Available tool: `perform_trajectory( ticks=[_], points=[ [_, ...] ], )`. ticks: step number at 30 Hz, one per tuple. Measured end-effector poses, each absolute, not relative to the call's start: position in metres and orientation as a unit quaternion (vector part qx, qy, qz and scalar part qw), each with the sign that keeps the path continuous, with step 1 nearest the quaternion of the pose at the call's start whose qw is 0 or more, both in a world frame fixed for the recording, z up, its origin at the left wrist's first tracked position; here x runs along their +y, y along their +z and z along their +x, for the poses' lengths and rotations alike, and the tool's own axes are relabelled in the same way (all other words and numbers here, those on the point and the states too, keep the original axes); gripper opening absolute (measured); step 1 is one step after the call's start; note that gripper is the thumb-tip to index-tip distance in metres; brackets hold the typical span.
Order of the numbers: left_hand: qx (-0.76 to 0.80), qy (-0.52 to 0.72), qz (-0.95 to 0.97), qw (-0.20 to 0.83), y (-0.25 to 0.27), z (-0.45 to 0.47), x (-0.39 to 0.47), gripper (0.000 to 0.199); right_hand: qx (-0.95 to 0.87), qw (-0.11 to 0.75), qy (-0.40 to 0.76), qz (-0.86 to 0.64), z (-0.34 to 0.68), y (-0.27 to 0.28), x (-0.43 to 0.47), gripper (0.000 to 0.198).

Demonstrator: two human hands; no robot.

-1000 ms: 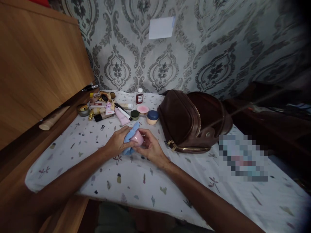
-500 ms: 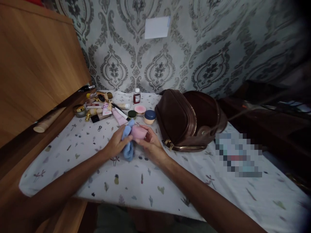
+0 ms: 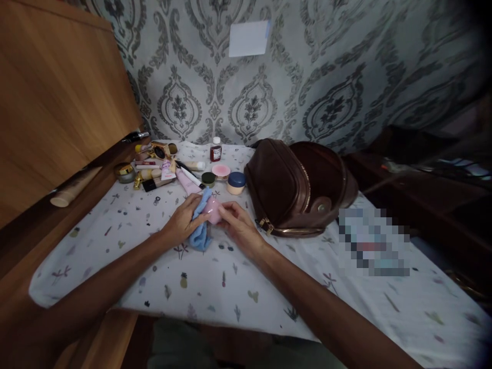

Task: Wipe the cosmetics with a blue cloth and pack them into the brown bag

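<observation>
My left hand (image 3: pixel 182 219) is closed around a light blue cloth (image 3: pixel 199 239), pressing it against the left side of a small, glossy, rounded pink container (image 3: pixel 212 211). Its exact kind is not clear. Fingers of my right hand (image 3: pixel 241 226) pinch the container from the right. Both hands are above the patterned white cloth (image 3: pixel 154 287) that covers the table. Just beyond them lie a pink tube (image 3: pixel 187 183), a dark green-lidded jar (image 3: pixel 208 179), a pink round compact (image 3: pixel 221 171) and a blue-lidded jar (image 3: pixel 236 183).
A brown leather bag (image 3: pixel 284 184) stands right of my hands. Several cosmetics, including a gold-lidded jar (image 3: pixel 125 173), cluster at the back left. A small dark red bottle (image 3: pixel 216 150) stands near the wall. A beige tube (image 3: pixel 75 188) rests on the wooden ledge at left.
The pink container has turned between my hands, so its shiny rounded side now shows. My right fingers have shifted their hold, and the blue cloth has moved slightly around it.
</observation>
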State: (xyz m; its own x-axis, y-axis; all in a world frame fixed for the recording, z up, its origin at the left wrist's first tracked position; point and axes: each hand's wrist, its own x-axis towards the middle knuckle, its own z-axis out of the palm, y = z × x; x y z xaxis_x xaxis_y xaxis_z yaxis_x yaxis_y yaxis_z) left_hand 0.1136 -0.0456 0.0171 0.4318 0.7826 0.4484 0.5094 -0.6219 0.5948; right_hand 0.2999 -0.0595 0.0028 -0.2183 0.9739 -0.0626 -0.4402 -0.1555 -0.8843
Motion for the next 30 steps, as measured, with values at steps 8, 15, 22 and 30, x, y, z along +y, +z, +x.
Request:
perform_trajectory(
  ticks=[8, 15, 22, 30],
  points=[
    [0.345, 0.371, 0.857, 0.092, 0.012, 0.115, -0.049, 0.046, -0.389, 0.506, 0.687, -0.347, 0.301, 0.005, -0.057, 0.045],
    [0.374, 0.325, 0.866, 0.063, 0.012, 0.117, -0.051, 0.063, -0.407, 0.481, 0.711, -0.313, 0.3, 0.001, -0.061, 0.044],
    [0.422, 0.293, 0.833, 0.203, 0.024, 0.11, -0.044, 0.054, -0.515, 0.475, 0.635, -0.326, 0.301, -0.002, -0.059, 0.049],
    [0.428, 0.227, 0.798, 0.359, 0.037, 0.099, -0.041, 0.061, -0.637, 0.472, 0.527, -0.306, 0.304, -0.014, -0.056, 0.058]
  ],
)
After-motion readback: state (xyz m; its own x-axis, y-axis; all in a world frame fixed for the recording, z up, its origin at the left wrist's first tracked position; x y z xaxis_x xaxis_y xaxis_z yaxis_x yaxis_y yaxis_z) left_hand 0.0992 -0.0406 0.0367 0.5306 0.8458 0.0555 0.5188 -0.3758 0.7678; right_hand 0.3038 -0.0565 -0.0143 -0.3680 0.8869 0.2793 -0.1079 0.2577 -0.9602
